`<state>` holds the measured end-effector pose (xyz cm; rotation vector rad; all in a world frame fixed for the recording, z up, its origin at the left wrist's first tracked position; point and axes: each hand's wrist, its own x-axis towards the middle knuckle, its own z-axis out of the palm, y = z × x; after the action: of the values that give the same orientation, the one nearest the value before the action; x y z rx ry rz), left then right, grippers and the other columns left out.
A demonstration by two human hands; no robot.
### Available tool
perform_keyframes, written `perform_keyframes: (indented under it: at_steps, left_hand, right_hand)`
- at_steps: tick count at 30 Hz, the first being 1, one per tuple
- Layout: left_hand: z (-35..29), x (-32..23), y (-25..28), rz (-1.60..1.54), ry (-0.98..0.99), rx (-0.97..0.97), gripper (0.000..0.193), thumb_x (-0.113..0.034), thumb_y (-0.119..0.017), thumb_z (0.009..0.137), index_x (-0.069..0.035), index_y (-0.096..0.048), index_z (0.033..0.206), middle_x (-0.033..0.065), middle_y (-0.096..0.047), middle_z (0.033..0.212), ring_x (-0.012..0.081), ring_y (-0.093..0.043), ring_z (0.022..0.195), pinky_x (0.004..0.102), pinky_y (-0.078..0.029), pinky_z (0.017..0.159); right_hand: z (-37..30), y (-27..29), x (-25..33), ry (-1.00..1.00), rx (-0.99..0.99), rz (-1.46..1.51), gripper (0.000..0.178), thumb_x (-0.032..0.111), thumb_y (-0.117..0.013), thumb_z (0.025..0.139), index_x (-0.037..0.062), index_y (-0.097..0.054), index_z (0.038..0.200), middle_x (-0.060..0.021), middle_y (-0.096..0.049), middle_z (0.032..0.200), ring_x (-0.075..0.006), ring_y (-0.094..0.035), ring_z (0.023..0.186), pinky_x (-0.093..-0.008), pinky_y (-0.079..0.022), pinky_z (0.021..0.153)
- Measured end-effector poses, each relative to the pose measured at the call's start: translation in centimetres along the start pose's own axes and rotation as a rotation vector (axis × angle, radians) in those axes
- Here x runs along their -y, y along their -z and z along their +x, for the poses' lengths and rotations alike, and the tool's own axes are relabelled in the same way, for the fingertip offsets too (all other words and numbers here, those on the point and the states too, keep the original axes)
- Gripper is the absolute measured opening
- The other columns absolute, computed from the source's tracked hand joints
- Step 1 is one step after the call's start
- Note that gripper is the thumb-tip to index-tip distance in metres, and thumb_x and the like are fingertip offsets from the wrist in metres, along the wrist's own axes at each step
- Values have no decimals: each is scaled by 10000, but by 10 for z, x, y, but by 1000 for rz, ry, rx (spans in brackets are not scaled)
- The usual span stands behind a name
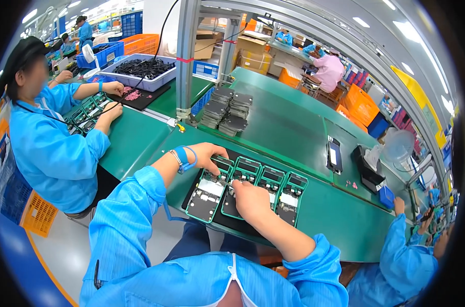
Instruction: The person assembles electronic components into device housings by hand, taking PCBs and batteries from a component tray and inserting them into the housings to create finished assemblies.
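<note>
Several green-framed electronic device housings with exposed circuit boards lie in a row on a black mat [232, 223]. My left hand [208, 156] rests over the top end of the leftmost housing [204, 197], thumb and fingers apart and bent down onto it. Close beside it, my right hand [251, 200] reaches over the second housing [246, 169], its fingers pinched together near the first housing's right edge. Whatever sits in that pinch is too small to make out. The third housing [271, 179] and the rightmost housing [292, 197] lie untouched. A blue band circles my left wrist.
Stacked dark flat parts [224, 110] stand behind my hands on the green bench [283, 110]. A metal post [185, 66] rises at the left. Farther right are a device with a white panel [334, 156] and a black holder [368, 169]. Co-workers sit on both sides.
</note>
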<state>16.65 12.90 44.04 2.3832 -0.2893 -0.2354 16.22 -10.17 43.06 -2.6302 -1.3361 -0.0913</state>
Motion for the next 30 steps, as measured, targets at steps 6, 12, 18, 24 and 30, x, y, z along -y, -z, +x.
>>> perform_keyframes:
  at_steps: [6, 12, 18, 24, 30]
  left_hand:
    - [2, 2, -5, 43, -1, -37, 484, -182, -756, 656, -89, -570, 1093, 90, -633, 920, 186, -614, 839, 309, -474, 750]
    - [1, -10, -7, 75, 5, -29, 492, -188, -758, 654, -95, -569, 1098, 94, -630, 949, 202, -606, 872, 319, -460, 785]
    - [6, -7, -10, 54, 44, -5, 501, -179, -755, 651, -94, -564, 1106, 98, -622, 973, 215, -583, 927, 324, -442, 815]
    - [9, -10, -11, 4, 54, -1, 478, -136, -747, 661, -83, -562, 1099, 77, -624, 971, 169, -609, 861, 306, -464, 788]
    - [10, -14, -12, 39, 47, -15, 475, -117, -743, 667, -83, -558, 1103, 68, -627, 967, 156, -616, 850, 302, -471, 784]
  right_hand:
    - [1, -7, 9, -44, -2, -9, 199, 77, -484, 763, 87, -528, 957, -111, -602, 810, -321, -620, 728, -434, -489, 587]
    - [-3, -12, 6, -72, 0, 44, 156, 104, -476, 796, 77, -522, 942, -120, -603, 801, -333, -617, 709, -440, -491, 592]
    - [-12, -26, -1, -87, -96, 81, 192, 83, -513, 761, 53, -520, 950, -135, -589, 778, -330, -620, 650, -428, -498, 544]
    - [-11, -27, -9, -72, -112, 87, 126, 151, -493, 828, 70, -508, 923, -116, -588, 774, -328, -604, 637, -436, -487, 544]
    - [-8, -30, -11, -52, -125, 115, 124, 124, -492, 806, 65, -507, 914, -119, -585, 768, -331, -600, 643, -438, -484, 549]
